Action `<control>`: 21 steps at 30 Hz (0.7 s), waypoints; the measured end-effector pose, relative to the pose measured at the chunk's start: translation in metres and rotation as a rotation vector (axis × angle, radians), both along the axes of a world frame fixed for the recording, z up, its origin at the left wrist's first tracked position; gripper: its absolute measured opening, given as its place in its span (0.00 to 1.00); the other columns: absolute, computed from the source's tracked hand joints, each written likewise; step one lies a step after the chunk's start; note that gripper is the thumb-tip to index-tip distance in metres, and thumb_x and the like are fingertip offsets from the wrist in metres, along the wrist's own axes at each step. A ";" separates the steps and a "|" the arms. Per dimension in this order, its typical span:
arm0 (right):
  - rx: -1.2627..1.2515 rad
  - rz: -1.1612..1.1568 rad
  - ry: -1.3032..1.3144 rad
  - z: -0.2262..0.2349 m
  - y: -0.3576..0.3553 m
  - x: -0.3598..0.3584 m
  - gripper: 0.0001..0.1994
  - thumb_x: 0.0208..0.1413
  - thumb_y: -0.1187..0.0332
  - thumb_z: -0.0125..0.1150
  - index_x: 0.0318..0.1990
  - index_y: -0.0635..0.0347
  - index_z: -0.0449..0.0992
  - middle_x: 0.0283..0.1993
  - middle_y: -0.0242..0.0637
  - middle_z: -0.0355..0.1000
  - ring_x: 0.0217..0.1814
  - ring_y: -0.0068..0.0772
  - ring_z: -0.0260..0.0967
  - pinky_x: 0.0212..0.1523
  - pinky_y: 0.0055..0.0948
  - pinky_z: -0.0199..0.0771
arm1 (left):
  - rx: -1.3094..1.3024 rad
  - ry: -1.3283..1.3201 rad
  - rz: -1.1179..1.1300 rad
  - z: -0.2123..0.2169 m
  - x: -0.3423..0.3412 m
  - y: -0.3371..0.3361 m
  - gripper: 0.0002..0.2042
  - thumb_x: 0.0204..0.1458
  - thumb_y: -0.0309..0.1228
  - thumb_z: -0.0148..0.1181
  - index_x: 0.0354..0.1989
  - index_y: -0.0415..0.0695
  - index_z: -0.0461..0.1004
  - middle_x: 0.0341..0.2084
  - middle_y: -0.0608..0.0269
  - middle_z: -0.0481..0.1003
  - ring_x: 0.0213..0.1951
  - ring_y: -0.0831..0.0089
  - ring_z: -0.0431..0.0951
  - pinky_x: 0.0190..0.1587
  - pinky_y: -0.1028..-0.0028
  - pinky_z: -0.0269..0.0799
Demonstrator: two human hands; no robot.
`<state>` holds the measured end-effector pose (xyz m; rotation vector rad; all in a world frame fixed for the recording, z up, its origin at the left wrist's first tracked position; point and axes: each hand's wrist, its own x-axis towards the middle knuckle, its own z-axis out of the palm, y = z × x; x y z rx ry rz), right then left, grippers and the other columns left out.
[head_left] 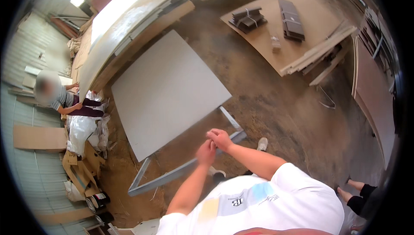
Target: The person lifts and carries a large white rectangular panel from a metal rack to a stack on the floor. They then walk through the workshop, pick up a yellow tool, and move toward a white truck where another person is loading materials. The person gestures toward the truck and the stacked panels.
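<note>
My left hand (206, 152) and my right hand (220, 139) meet in front of my body, fingers bent and pressed together. Whatever they pinch, if anything, is hidden or too small to name. The left one is slightly smeared by motion. Below them runs the near bar of a grey metal frame (172, 176), low over the floor. A large pale grey panel (170, 92) lies flat on the far part of that frame, leaving its near part uncovered.
A tall stack of boards (142, 32) stands at the back left, where a person (64, 99) grips its edge. Brown bundles (291, 21) rest on a board-topped pile (254, 41) at the back right. Torn cardboard (84, 170) litters the left; another person's hand (345, 195) appears at right.
</note>
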<state>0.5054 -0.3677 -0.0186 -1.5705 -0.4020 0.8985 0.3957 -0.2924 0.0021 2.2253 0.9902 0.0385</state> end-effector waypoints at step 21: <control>-0.813 0.424 -0.430 -0.035 -0.247 0.435 0.18 0.56 0.48 0.58 0.36 0.52 0.83 0.37 0.42 0.80 0.40 0.46 0.77 0.43 0.39 0.74 | 0.201 0.445 0.170 -0.014 0.094 -0.044 0.10 0.46 0.41 0.58 0.25 0.49 0.79 0.25 0.55 0.79 0.32 0.53 0.80 0.35 0.55 0.74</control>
